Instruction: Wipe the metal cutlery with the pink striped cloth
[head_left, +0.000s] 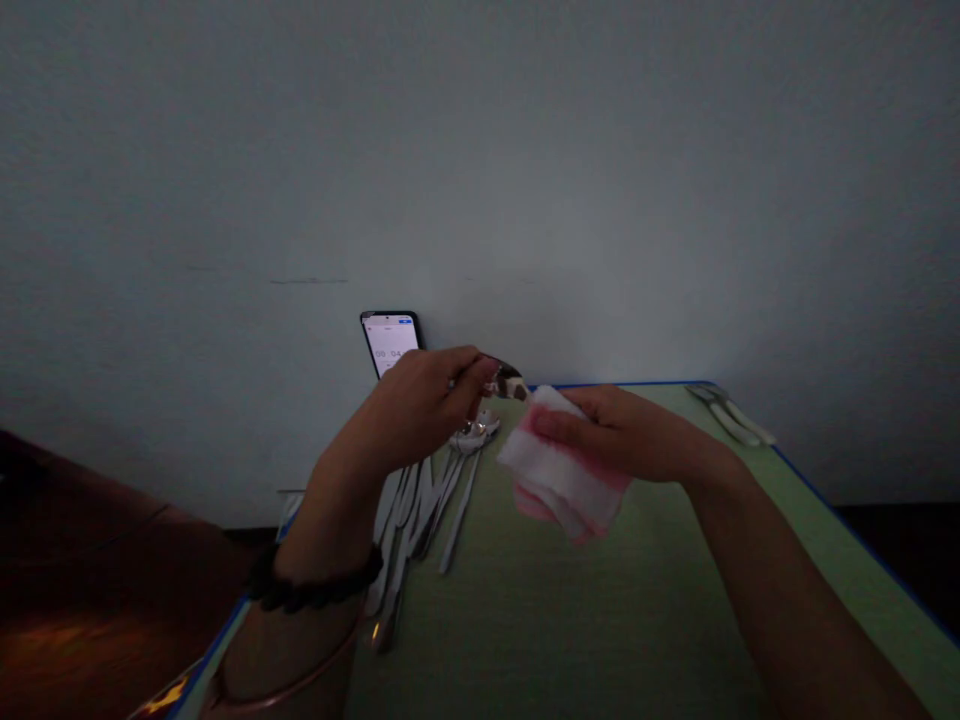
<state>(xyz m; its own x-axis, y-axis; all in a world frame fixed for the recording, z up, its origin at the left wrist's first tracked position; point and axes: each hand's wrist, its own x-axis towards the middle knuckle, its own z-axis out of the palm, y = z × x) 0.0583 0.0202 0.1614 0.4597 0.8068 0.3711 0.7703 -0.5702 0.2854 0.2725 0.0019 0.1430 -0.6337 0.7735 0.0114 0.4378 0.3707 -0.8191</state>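
My left hand (431,400) is closed on a shiny metal spoon (511,382), with a curved part of it showing past the fingertips. My right hand (611,430) grips a folded pink and white cloth (551,465), thumb on top. The spoon reaches to the cloth's upper edge, and whether its far end lies inside the folds is hidden. Below my left hand, several metal spoons and other cutlery (416,505) lie in a loose bunch on the table, partly covered by my wrist and forearm.
A phone (391,340) with a lit screen leans against the grey wall (570,200) at the back. Two or so white-handled utensils (731,415) lie at the table's far right corner. Blue edging borders the green tabletop (570,630).
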